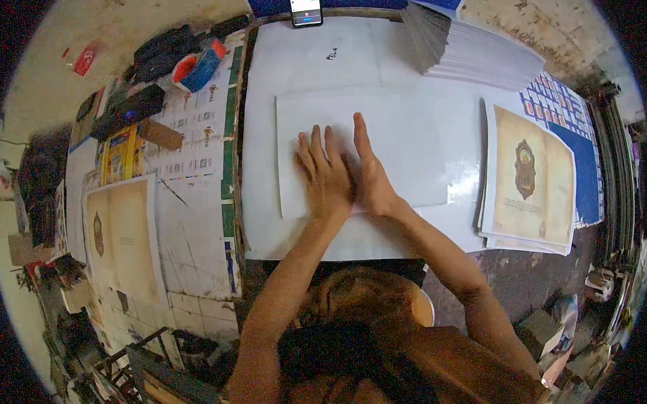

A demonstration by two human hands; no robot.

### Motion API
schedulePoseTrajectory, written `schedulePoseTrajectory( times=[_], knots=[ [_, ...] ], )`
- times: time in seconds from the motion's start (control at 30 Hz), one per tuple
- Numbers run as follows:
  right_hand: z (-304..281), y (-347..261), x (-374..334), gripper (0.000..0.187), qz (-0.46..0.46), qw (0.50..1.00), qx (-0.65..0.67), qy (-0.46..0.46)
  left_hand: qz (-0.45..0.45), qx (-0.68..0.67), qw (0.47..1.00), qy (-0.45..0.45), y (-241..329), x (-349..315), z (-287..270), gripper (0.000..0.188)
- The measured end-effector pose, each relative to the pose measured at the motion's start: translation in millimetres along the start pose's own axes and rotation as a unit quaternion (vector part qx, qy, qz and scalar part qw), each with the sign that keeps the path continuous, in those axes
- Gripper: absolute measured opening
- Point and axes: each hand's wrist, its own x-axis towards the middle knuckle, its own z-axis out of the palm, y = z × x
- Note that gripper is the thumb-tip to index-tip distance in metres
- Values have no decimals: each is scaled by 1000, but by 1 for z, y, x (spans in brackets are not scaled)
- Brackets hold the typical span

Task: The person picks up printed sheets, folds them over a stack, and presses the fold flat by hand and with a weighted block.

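A blank white sheet of paper (407, 135) lies on the white tabletop (261, 151) in front of me; whether it is one sheet or folded I cannot tell. My left hand (326, 173) rests flat on its middle, fingers stretched forward and apart. Close beside it, my right hand (372, 175) stands on its edge against the paper, with its visible fingers extended. Neither hand grips anything. To the right lies a pile of cream printed sheets (551, 187) with a dark emblem on top.
A thick fanned stack of white sheets (475, 51) sits at the back right. A phone (306, 9) with a lit screen stands at the back edge. On the left table are a similar printed sheet (129, 244), a red and blue tape roll (203, 69) and a brown block (160, 134).
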Motion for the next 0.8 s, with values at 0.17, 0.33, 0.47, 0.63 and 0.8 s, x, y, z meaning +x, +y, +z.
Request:
schedulePoseTrajectory(
  times=[0.17,0.33,0.47,0.63,0.8],
  knots=[
    [-17,7,1,96,61,995,71,31,165,-146,973,-62,-16,-43,-17,42],
    [-23,24,4,87,58,992,105,42,357,-65,932,-20,-37,-45,-24,35],
    [-36,15,3,73,113,988,104,32,442,-16,896,23,-36,-39,-26,29],
    [-64,-47,-47,63,-71,823,-527,-200,468,67,881,-20,-46,-39,-21,31],
    [-83,5,-74,58,-127,804,-556,-165,465,-18,885,23,-45,-34,-19,32]
  ],
)
